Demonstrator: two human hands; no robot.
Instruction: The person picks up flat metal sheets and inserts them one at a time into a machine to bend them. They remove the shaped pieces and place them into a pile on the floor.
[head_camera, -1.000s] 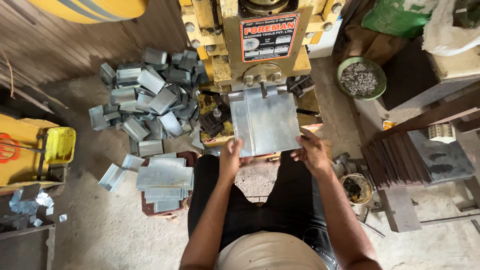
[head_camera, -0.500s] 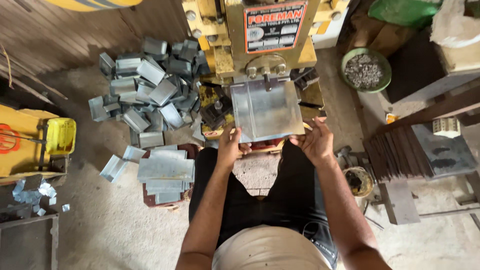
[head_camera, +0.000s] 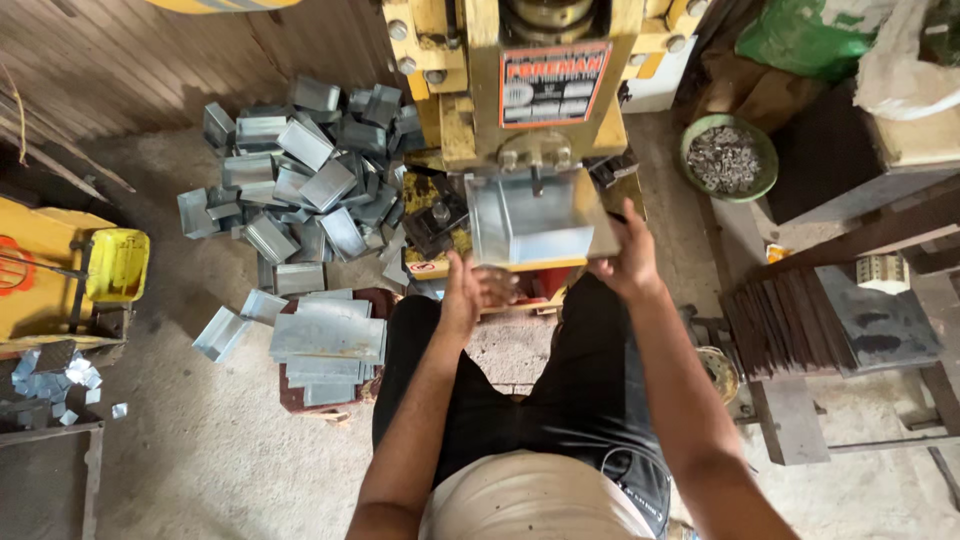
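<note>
Head view, looking straight down: a bent sheet-metal piece (head_camera: 535, 220) of dull grey galvanised steel, folded into a shallow tray with upturned sides, sits at 12 o'clock from the person's lap, on the bed of the yellow press machine (head_camera: 520, 90), whose painted frame is chipped and studded with bolt heads. The right hand (head_camera: 625, 262) is at the piece's right edge, fingers curled onto it in a loose grip that touches the metal; whether it pinches firmly cannot be told. The left hand (head_camera: 468, 290) hangs just below the piece's lower left corner, palm turned inward, fingers spread and holding nothing. At about 10 o'clock lies a loose heap of formed metal boxes (head_camera: 300, 180), angular and shiny, tumbled on the concrete floor (head_camera: 200, 450), which is pale and gritty. At 9 o'clock, beside the left knee, a neat stack of flat metal sheets (head_camera: 328, 340) rests on a low reddish stool. At 2 o'clock a round green bowl (head_camera: 729, 158) holds small grey metal bits. At 3 o'clock a stack of dark, rusty rectangular plates (head_camera: 790, 320) leans in a fanned row. Far at 9 o'clock stands a yellow plastic container (head_camera: 117, 264).
</note>
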